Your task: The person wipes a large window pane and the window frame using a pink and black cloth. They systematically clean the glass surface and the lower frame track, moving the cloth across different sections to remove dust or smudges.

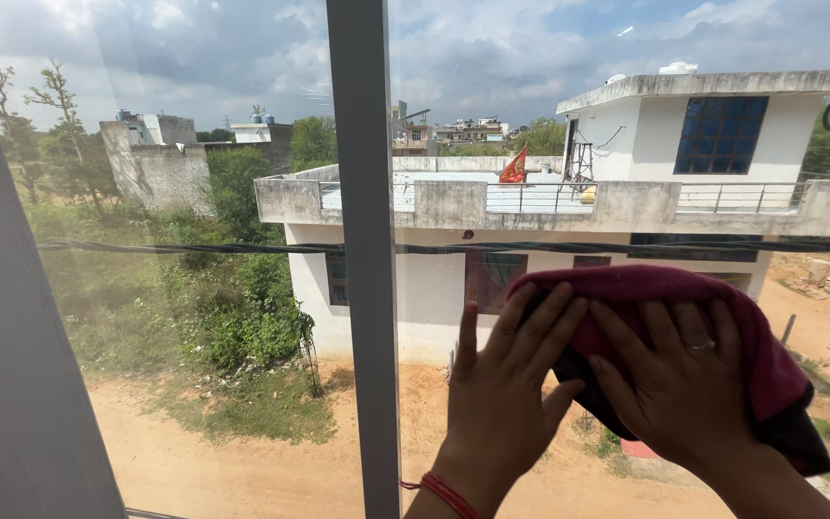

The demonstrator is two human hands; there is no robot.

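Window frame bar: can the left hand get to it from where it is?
Probably yes. The left hand lies flat on the glass by the red cloth, just right of the grey frame bar, nothing between them.

A dark crimson fabric cloth [684,308] with a black underside showed at four o'clock, a thin red thread wristband [446,493] at six o'clock, and a grey metal window frame bar [365,240] at centre.

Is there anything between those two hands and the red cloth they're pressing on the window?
Nothing visible. The left hand and right hand both lie flat on the red cloth, pressing it against the window pane. The grey window frame bar stands to their left, apart.
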